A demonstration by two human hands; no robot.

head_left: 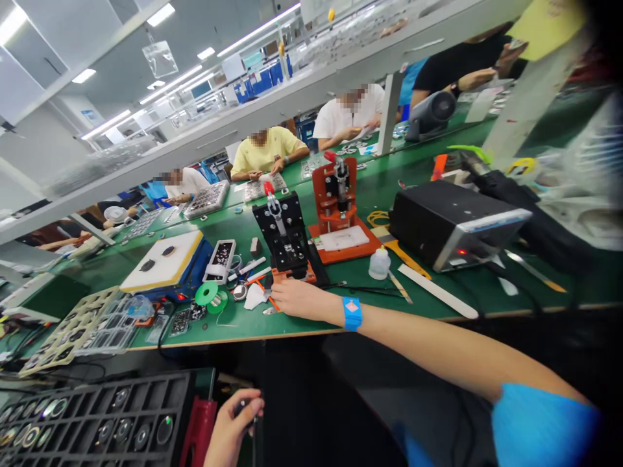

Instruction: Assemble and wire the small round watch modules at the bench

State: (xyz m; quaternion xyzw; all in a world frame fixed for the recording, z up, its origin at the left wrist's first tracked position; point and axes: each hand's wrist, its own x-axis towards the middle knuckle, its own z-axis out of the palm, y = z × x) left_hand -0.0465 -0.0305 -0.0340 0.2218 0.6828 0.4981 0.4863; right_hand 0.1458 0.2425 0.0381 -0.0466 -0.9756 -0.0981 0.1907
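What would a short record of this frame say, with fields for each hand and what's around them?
left hand: grips a small dark object, beside a black tray of round parts
right hand: over the green bench, fingers near a black press on an orange base
wrist: blue band
nearby: green tape roll, white bottle, black box
others: co-workers across the bench, one in a yellow shirt

Just past the right hand's fingers [281,289] sits an orange plate [294,275] beneath a black jig [282,233] topped with a red knob [268,188]. Back from them, a blue wristband [352,313] shows. The left hand's fingers [252,405] grip a black tool [244,408], a red block [197,434] beside them, then a black tray [97,415] of silver discs.
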